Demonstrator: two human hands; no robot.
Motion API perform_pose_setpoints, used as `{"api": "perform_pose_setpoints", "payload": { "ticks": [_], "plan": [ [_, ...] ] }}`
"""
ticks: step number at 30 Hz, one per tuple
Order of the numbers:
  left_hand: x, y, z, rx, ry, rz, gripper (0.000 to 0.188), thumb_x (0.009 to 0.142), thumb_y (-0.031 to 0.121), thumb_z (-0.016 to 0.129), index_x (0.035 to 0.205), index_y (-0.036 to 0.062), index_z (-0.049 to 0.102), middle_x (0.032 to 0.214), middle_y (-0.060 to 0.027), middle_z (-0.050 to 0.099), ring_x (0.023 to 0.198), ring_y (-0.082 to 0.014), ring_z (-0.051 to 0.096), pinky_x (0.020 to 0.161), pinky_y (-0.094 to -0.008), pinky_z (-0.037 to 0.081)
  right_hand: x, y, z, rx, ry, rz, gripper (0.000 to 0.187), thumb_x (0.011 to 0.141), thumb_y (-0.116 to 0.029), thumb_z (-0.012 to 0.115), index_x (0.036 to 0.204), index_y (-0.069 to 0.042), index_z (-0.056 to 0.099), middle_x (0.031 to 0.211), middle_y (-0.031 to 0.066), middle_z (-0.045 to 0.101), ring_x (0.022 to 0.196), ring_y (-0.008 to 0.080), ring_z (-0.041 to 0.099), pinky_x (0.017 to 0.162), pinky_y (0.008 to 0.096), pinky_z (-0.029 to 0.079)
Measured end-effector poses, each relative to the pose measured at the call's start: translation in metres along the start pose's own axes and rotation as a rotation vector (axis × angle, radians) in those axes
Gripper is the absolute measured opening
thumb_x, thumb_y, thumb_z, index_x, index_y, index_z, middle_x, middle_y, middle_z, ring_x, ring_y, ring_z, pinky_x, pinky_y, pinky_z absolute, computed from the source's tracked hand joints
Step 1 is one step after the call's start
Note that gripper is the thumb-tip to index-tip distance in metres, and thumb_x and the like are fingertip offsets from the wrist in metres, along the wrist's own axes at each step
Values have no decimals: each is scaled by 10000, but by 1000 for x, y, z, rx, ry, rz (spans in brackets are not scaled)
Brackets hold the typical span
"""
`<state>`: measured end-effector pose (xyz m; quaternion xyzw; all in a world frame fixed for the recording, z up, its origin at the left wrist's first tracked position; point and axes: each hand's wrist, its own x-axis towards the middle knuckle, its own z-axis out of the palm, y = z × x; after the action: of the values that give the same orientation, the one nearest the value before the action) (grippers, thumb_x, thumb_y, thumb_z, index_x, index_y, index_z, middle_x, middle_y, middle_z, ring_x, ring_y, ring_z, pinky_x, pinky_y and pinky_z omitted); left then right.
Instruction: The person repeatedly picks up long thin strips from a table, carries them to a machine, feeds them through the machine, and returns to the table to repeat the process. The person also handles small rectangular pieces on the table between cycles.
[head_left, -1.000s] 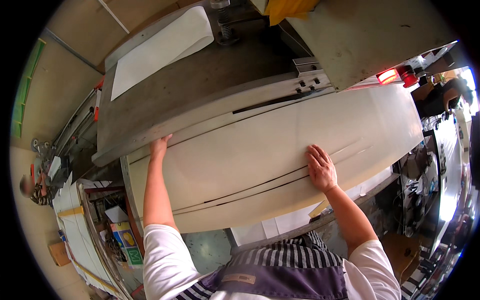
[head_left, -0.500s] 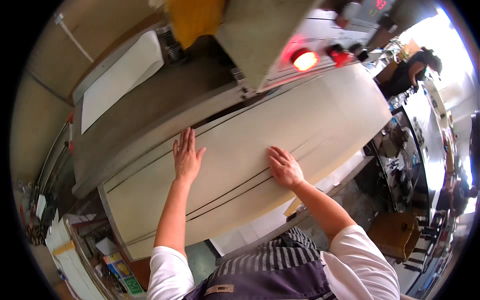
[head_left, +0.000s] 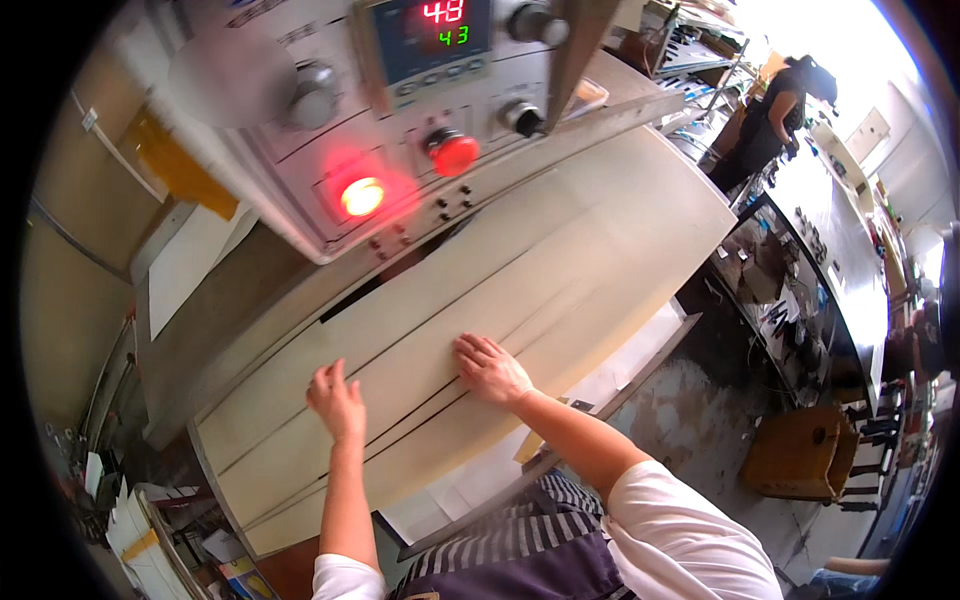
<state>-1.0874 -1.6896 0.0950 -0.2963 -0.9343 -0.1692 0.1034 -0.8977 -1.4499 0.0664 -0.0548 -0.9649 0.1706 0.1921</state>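
Head-worn fisheye, steeply downward, close.

Both hands, left hand and right hand, lie flat (fingers spread) on the cream sheet.

Glowed red: round lamp on control panel; stood well apart, brown stool, cluttered workbench, another person beside it

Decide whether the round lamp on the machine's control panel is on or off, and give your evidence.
On. The round lamp glows bright red-orange and casts a red tint on the grey control panel around it.
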Motion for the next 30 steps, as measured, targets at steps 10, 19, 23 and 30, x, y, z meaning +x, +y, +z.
{"api": "perform_pose_setpoints", "payload": {
  "ticks": [10,19,23,30],
  "plan": [
    [-17,-81,-33,48,-342,13,229,794,101,748,936,75,570,1085,-97,575,1061,-282,530,949,-411,415,-2,6,-1,58,26,-26,371,933,-213,499,1170,44,622,1392,164,527,1347,314,428,1150,425,317],
    [-57,108,-171,-384,-37,225,47,886,30,611,908,24,652,684,-94,646,534,-198,620,498,-316,469,-3,10,15,107,-35,-5,406,944,-240,497,1217,42,597,1394,170,526,1371,317,395,1163,430,288],
    [-102,170,-234,-448,-117,155,91,855,-4,638,890,19,719,685,-74,665,581,-135,654,522,-245,477,15,26,-36,254,-263,103,511,909,-250,568,1348,0,489,1324,177,573,1320,322,451,1154,438,299],
    [-171,196,-284,-883,79,30,107,813,-68,617,882,-71,699,700,-130,681,559,-142,642,482,-223,457,127,83,-242,74,766,-31,644,798,70,490,1433,18,395,1329,251,533,1295,393,457,1104,500,336]
  ]
}}
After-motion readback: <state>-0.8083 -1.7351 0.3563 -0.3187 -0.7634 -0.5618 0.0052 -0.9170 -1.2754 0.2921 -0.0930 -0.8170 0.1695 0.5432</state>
